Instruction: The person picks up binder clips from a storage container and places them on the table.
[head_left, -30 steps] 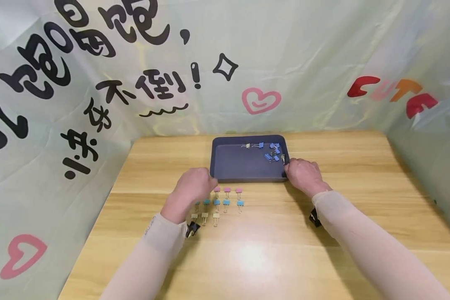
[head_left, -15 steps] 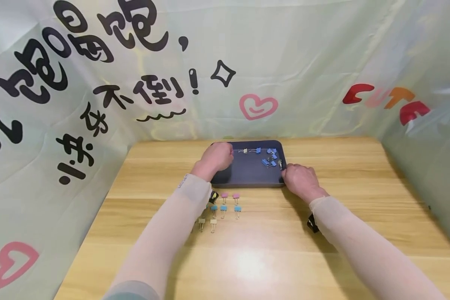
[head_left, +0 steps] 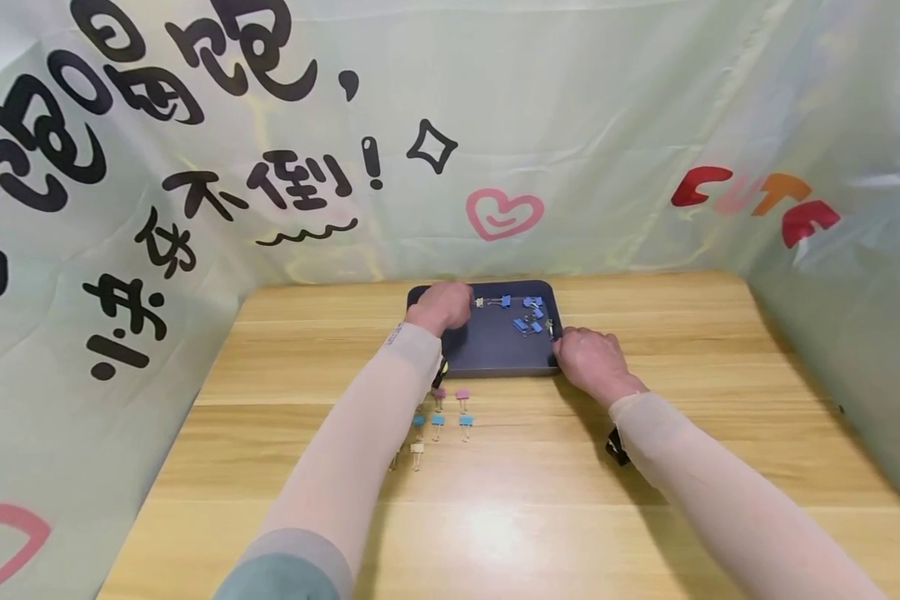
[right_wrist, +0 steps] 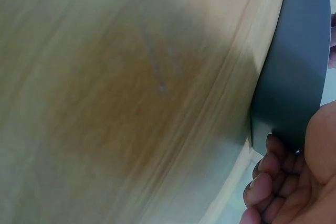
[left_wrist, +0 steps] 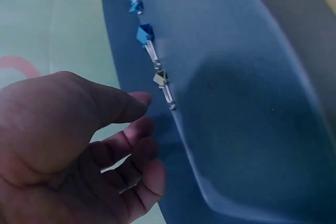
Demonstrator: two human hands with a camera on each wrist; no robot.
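A dark blue tray (head_left: 495,354) stands at the back of the table. My right hand (head_left: 591,358) grips its front right corner; in the right wrist view the fingers (right_wrist: 261,187) curl at the tray's outer wall. Over the tray's back left part is my left hand (head_left: 442,306). In the left wrist view its thumb and loosely bent fingers (left_wrist: 153,177) have a gap between them, near a pale yellow binder clip (left_wrist: 160,79) at the tray's far wall. Beside that clip lies a blue binder clip (head_left: 505,301), and several more blue clips (head_left: 532,321) cluster at the tray's right.
On the wooden table (head_left: 540,467) before the tray, binder clips lie in rows: pink clips (head_left: 462,396), light blue clips (head_left: 466,423) and pale yellow clips (head_left: 417,450). My left forearm hides part of these rows. A printed cloth (head_left: 600,125) surrounds the table's back and sides.
My left hand has moved from above the table rows, over the tray's front edge, to the tray's back left. The right hand keeps its grip on the corner.
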